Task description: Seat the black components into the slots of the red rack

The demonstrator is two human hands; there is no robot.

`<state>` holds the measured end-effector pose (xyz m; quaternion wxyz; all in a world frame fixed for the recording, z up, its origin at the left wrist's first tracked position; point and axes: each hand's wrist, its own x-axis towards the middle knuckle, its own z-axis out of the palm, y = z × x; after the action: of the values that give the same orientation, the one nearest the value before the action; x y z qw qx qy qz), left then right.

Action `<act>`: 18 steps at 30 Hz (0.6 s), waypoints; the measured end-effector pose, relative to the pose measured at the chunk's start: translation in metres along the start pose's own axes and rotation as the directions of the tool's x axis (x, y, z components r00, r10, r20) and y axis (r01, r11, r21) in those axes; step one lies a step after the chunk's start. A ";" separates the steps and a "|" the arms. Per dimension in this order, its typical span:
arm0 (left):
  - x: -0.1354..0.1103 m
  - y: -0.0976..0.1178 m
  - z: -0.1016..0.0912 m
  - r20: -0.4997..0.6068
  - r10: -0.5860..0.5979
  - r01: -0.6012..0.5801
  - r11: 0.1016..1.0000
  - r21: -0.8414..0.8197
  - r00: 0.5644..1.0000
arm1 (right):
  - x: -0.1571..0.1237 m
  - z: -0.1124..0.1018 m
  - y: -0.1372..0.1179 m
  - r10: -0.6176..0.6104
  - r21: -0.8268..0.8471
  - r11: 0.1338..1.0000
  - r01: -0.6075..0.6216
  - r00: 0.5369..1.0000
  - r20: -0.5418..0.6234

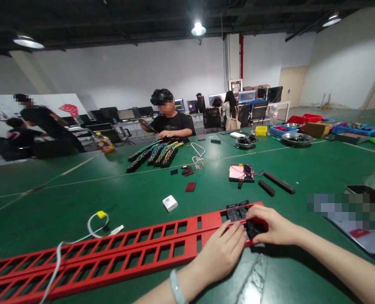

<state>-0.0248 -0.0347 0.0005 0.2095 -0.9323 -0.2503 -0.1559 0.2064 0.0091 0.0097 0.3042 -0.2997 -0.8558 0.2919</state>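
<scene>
A long red slotted frame [111,257] lies across the near table, with a second red row along its far side. My left hand [221,251] rests over its right part, fingers close together and bent over the near rail. At the frame's right end, my right hand [274,226] has thumb and fingers curved around a black plastic part [254,229], set in or on the end opening. The left fingertips come right beside this part; their undersides are hidden. Another black plastic piece [237,213] sits in the far row, just left of my right fingers.
A white cable [58,257] crosses the frame's left half. Beyond stand a white adapter [170,203], a pink-topped box with wires [241,172] and black bars [278,181]. A phone [358,232] lies right. Across the table, a person handles wired black strips [157,154].
</scene>
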 end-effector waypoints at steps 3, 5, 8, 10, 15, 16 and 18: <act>0.000 -0.001 0.001 -0.020 0.069 -0.070 0.996 -0.052 0.997 | -0.001 -0.002 -0.001 -0.004 0.009 1.000 0.004 1.000 -0.012; 0.000 -0.003 0.000 -0.008 0.056 -0.056 0.994 -0.094 0.998 | -0.001 -0.002 0.000 -0.001 0.013 1.000 0.001 1.000 -0.031; 0.002 -0.003 -0.004 0.023 0.038 -0.034 0.988 -0.151 0.999 | -0.001 0.001 0.002 0.010 0.031 0.999 -0.009 0.999 -0.043; 0.003 -0.003 -0.006 0.043 0.029 -0.021 0.984 -0.180 0.999 | -0.001 0.003 0.004 0.020 0.041 0.999 -0.018 0.999 -0.043; 0.005 -0.003 -0.008 0.054 0.015 -0.002 0.973 -0.229 0.998 | -0.001 0.007 0.009 0.039 0.040 0.999 -0.037 0.998 -0.050; 0.006 -0.003 -0.007 0.050 0.014 -0.001 0.971 -0.238 0.999 | -0.001 0.007 0.010 0.040 0.040 0.999 -0.038 0.998 -0.048; 0.006 -0.004 -0.006 0.041 0.012 -0.001 0.967 -0.254 0.999 | -0.002 0.007 0.010 0.041 0.037 0.999 -0.039 0.998 -0.046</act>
<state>-0.0228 -0.0320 0.0097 0.0838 -0.9553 -0.2297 -0.1660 0.2060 0.0123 -0.0022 0.3237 -0.3180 -0.8369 0.3062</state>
